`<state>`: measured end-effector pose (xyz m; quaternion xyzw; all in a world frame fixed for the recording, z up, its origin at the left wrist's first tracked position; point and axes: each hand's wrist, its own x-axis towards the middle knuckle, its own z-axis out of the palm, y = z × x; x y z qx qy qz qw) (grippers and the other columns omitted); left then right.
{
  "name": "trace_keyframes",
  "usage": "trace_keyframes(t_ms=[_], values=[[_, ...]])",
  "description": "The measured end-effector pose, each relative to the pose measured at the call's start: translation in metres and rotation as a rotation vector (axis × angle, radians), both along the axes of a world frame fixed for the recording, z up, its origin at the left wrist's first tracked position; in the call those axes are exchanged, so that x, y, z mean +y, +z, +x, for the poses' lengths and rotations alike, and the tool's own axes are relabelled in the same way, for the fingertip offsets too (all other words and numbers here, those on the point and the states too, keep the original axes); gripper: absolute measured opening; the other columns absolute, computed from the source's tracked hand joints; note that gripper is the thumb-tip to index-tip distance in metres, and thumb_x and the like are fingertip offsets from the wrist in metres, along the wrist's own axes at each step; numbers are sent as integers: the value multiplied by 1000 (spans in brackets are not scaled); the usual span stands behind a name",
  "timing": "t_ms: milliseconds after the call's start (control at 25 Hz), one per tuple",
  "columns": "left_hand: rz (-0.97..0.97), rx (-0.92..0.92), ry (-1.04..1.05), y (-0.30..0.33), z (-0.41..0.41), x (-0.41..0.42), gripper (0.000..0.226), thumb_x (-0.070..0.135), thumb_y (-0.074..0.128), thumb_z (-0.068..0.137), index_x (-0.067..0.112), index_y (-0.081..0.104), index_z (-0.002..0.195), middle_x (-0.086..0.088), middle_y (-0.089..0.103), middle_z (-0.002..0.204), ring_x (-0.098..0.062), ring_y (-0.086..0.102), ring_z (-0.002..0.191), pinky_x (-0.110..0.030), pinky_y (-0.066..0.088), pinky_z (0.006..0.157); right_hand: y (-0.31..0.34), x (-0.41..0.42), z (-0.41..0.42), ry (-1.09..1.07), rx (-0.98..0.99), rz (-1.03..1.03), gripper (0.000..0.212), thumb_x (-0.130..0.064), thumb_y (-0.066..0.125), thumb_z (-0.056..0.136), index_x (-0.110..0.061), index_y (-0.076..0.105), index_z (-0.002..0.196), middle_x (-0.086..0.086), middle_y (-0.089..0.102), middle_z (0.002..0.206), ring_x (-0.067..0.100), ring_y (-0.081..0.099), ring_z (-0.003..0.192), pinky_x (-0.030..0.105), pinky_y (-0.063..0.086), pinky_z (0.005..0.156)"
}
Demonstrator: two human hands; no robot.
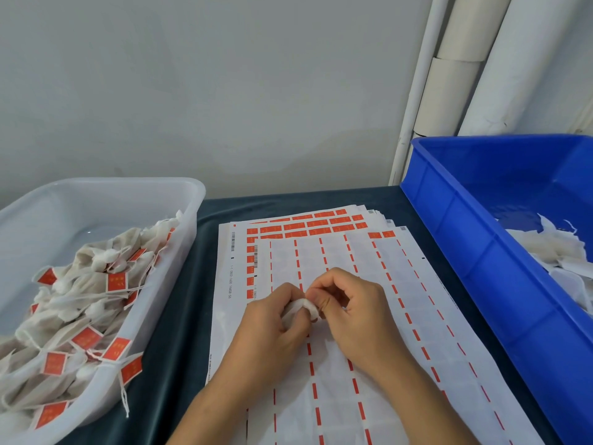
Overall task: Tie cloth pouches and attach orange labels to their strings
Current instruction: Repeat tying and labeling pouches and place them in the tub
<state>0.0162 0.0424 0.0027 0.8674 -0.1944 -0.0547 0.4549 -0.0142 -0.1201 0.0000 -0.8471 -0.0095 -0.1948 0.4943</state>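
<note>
A small white cloth pouch sits between both hands over the label sheets. My left hand grips its body with curled fingers. My right hand pinches the pouch's top end with thumb and fingers. Most of the pouch is hidden by the fingers, and its string cannot be made out. Stacked label sheets lie under the hands, mostly peeled, with orange labels left along the far rows and left column.
A clear plastic tub at left holds several tied pouches with orange labels. A blue crate at right holds unlabelled white pouches. A dark cloth covers the table. White pipes stand behind.
</note>
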Motion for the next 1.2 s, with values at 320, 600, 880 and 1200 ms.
trace_keyframes(t_ms=[320,600,880,1200], values=[[-62,8,-49,2,1,3,19,31,57,104,33,69,90,10,68,79,-7,60,70,-15,47,60,-2,3,2,-44,50,-3,4,-31,69,95,-34,69,92,-23,68,84,-1,65,90,10,54,74],[-122,40,-25,3,4,3,18,29,64,102,34,74,88,12,71,80,-11,64,79,-15,51,65,-2,3,2,-48,38,11,5,-28,70,96,-30,71,91,-22,69,84,1,65,92,10,52,76],[-113,39,-9,4,3,3,11,37,70,99,38,76,89,16,73,82,-9,67,80,-18,55,69,-3,2,3,-44,45,-1,5,-28,70,96,-31,70,91,-21,69,86,0,66,92,12,55,76],[-222,28,128,2,3,-2,15,40,65,101,36,74,89,19,74,86,-3,69,88,-9,52,73,-5,4,3,-10,38,-63,5,-30,64,100,-34,67,98,-22,67,93,-1,64,94,10,53,79]])
